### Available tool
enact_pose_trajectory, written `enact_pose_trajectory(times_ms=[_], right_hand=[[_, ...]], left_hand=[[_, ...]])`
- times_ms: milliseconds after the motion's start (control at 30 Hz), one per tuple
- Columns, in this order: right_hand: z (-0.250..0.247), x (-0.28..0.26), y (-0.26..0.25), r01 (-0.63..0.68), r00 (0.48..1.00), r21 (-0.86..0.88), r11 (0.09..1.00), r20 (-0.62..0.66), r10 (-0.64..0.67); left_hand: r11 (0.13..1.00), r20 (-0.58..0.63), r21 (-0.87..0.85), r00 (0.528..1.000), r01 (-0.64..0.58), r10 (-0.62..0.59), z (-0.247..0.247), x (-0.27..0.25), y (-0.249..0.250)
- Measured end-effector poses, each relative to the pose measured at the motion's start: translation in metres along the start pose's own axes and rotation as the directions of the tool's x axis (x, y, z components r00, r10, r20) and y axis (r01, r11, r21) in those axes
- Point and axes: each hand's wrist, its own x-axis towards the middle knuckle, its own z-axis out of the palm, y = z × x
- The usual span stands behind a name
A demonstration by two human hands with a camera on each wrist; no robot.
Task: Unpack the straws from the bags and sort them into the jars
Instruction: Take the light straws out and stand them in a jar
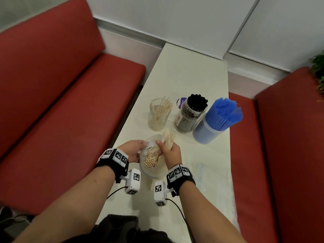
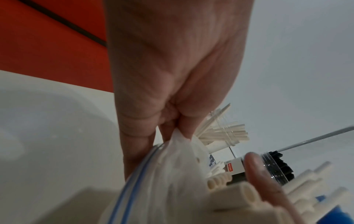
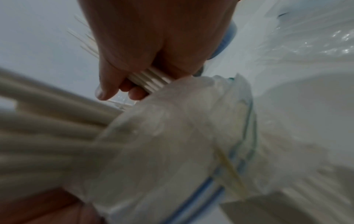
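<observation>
A clear zip bag [image 1: 152, 170] of beige paper straws [image 1: 152, 159] is held above the near part of the white table [image 1: 189, 72]. My left hand [image 1: 134, 149] pinches the bag's edge [image 2: 178, 139]. My right hand [image 1: 169, 151] grips a bundle of beige straws [image 1: 168, 138] that sticks out of the bag, fingers curled round it [image 3: 151, 81]. Beyond stand a clear jar [image 1: 158, 115] with a few beige straws, a jar of black straws [image 1: 192, 114] and a jar of blue straws [image 1: 217, 120].
Red bench seats [image 1: 61, 106] flank the narrow table on both sides. An empty clear plastic bag [image 1: 213, 174] lies flat on the table to the right of my hands. A purple-and-white label [image 1: 181, 101] lies behind the black jar. White wall panels close the far end.
</observation>
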Motion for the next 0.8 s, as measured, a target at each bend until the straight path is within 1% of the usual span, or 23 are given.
enact_pose_trajectory(times_ms=[67, 133, 233, 300, 400, 500, 567, 633, 733, 800], right_hand=[[0.002, 0.005, -0.021, 0.056, 0.998, 0.027, 0.998, 0.002, -0.056], [0.003, 0.015, -0.055, 0.149, 0.989, 0.068, 0.987, -0.027, -0.147], [0.004, 0.025, -0.107, 0.312, 0.947, 0.148, 0.938, -0.122, -0.296], [0.007, 0.028, -0.127, 0.353, 0.934, 0.238, 0.905, -0.153, -0.323], [0.022, 0.023, -0.128, 0.338, 0.941, 0.295, 0.894, -0.14, -0.309], [0.036, 0.013, -0.107, 0.242, 0.97, 0.262, 0.934, -0.085, -0.228], [0.038, 0.009, -0.099, 0.195, 0.98, 0.247, 0.949, -0.078, -0.181], [0.036, 0.01, -0.104, 0.204, 0.979, 0.276, 0.939, -0.083, -0.188], [0.033, 0.017, -0.119, 0.25, 0.968, 0.374, 0.893, -0.097, -0.231], [0.037, 0.018, -0.121, 0.241, 0.97, 0.405, 0.882, -0.08, -0.228]], left_hand=[[1.0, -0.003, -0.008, 1.0, 0.002, -0.002, -0.001, 0.001, 0.0], [1.0, -0.002, -0.014, 1.0, 0.009, -0.009, -0.001, 0.001, 0.0], [1.0, 0.014, -0.006, 1.0, 0.018, -0.018, -0.001, 0.003, 0.001], [1.0, 0.01, 0.007, 1.0, 0.02, -0.02, -0.001, 0.005, 0.002], [1.0, -0.007, 0.019, 1.0, 0.013, -0.013, 0.002, 0.007, 0.005], [0.999, -0.017, 0.045, 1.0, 0.0, 0.001, 0.003, 0.009, 0.006], [0.999, -0.001, 0.032, 1.0, 0.002, -0.002, 0.003, 0.01, 0.005], [1.0, 0.017, 0.013, 1.0, -0.006, 0.006, 0.003, 0.009, 0.005], [1.0, 0.015, 0.011, 1.0, -0.013, 0.013, 0.002, 0.007, 0.005], [0.999, 0.032, 0.027, 0.999, -0.019, 0.018, 0.002, 0.005, 0.007]])
